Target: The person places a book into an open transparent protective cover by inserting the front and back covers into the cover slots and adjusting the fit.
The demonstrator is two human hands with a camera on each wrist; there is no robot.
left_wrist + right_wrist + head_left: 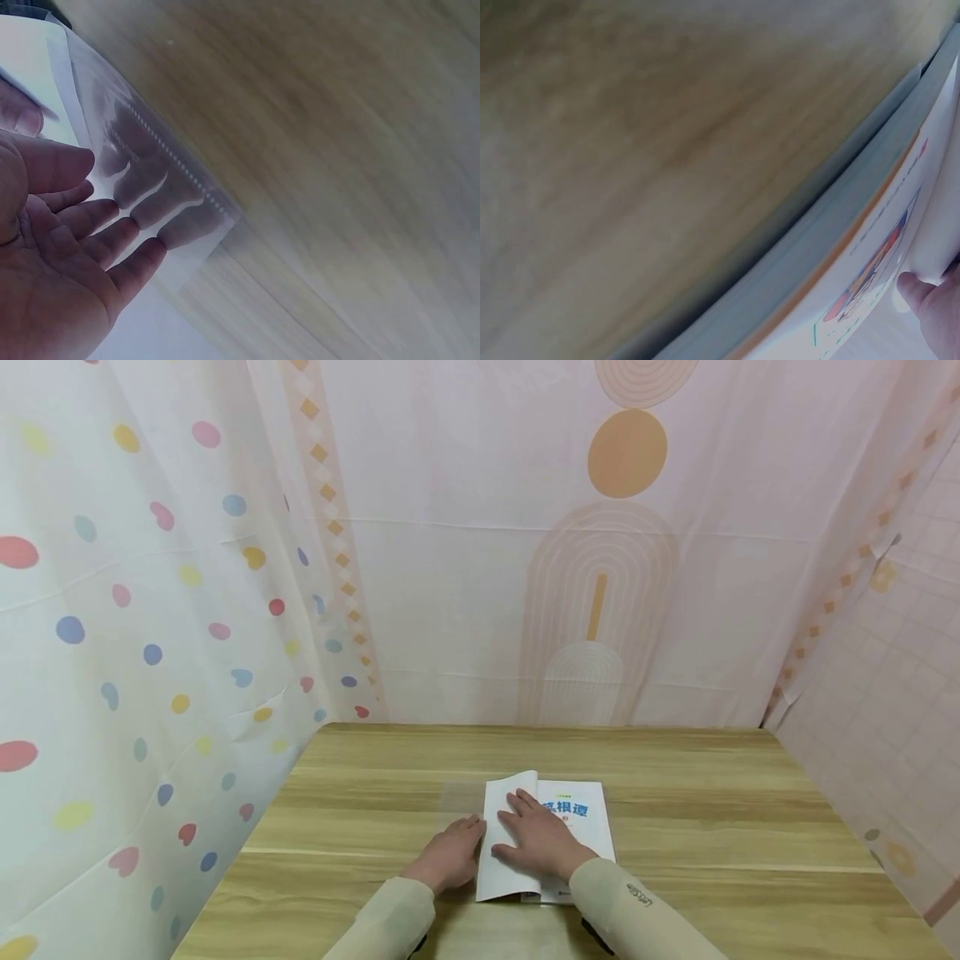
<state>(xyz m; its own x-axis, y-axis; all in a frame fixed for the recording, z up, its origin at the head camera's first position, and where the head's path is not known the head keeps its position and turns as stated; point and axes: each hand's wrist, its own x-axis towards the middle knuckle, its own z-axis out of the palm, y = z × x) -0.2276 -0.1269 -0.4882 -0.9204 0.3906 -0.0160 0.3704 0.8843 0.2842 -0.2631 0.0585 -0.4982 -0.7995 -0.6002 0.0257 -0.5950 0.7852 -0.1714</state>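
Both hands at work on a book lying on the bench

The book (597, 839) lies on the wood-grained bench (697, 802), toward the person's side, with large blue lettering (567, 808) on its right part. A blank white leaf (501, 797) covers its left part, and the leaf's near edge bows up a little toward the middle of the book. Whether this leaf is a page or a cover flap, I cannot tell.

The right hand (542, 839) rests on the book, palm down, its fingers spread and nearly straight across the white leaf; they press on it without gripping anything. The left hand (450, 853) is at the book's left edge. The left wrist view shows its fingers parted and gently bent, with a clear plastic film (176, 176) right beside the fingertips; no firm hold shows there. The film sticks out past the book's left edge and carries a row of small white dots.

The right wrist view shows the thick block of pages along one side of the book and a small coloured picture (870, 274) printed on it.

Beyond the book, behind the bench, hangs a pale curtain (450, 568) with arch shapes; a curtain with coloured dots (187, 685) hangs to the book's left. Cream sleeves (397, 914) reach in from the book's near side.
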